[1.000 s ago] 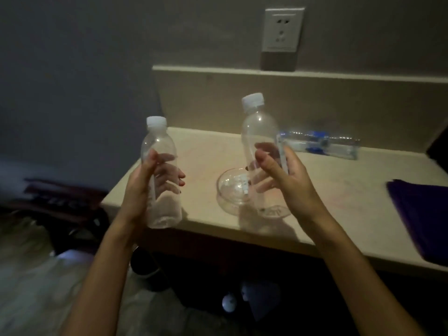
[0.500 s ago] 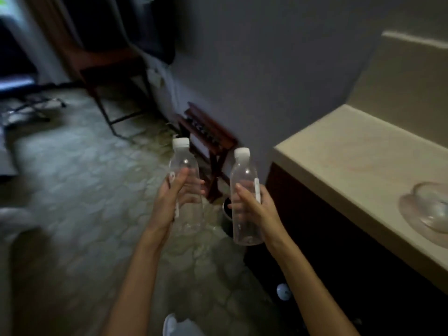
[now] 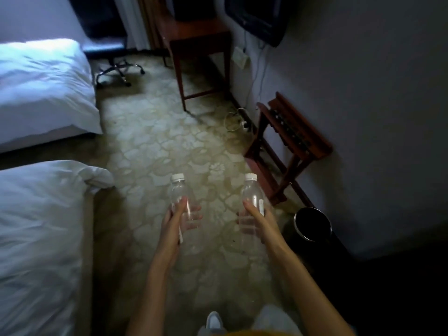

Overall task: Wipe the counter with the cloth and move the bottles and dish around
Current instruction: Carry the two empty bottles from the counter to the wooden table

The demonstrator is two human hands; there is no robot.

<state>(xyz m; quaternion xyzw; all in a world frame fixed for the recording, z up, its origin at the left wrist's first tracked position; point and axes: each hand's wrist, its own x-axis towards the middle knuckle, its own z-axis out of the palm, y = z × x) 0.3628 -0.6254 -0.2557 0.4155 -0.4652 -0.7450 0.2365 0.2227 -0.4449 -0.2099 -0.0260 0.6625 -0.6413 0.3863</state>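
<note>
Both arms reach out over the carpet (image 3: 155, 141); the left hand (image 3: 175, 223) wraps its grip round one upright bottle (image 3: 182, 202); the right hand (image 3: 255, 220) wraps round the other bottle (image 3: 252, 197), near the bin (image 3: 312, 223).

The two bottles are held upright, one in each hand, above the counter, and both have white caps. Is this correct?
Not quite. In the head view the left hand and right hand hold the left bottle and right bottle upright above the patterned floor, not a counter. Both caps are white.
</note>
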